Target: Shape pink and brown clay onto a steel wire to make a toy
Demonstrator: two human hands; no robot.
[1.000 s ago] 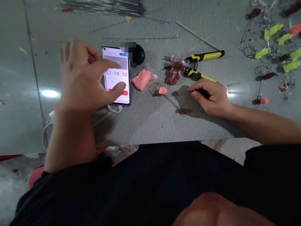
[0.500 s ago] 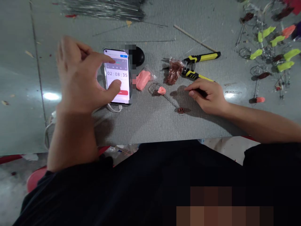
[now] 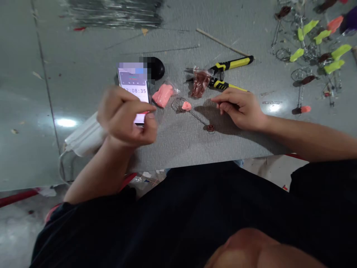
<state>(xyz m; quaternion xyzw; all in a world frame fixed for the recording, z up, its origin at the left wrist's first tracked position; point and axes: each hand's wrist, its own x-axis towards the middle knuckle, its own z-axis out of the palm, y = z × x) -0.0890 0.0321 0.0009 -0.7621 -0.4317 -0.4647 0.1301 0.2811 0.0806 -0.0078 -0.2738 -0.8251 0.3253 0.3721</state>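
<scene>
My left hand [image 3: 126,117] hovers over the lower end of a phone [image 3: 134,87] that lies on the grey table [image 3: 83,67] and shows a running timer. Its fingers are curled in with the thumb across them, slightly smeared, and nothing shows in them. My right hand [image 3: 242,109] rests on the table with loosely bent fingers and holds nothing. It lies just in front of the yellow-handled pliers [image 3: 231,64]. Between the hands lies a wire stem with a small pink clay rose [image 3: 186,106] and a dark brown rose [image 3: 210,127].
A bag of pink clay [image 3: 163,95] and a bag of brown clay [image 3: 198,85] lie beyond the wire. A white face mask [image 3: 83,136] sits at the table edge, left. A wire bundle [image 3: 114,13] lies at the back, wire flowers with green leaves [image 3: 312,41] at far right.
My left hand drew back from tapping the phone screen and curled its fingers in. The face mask under it came into sight. My right hand stayed put.
</scene>
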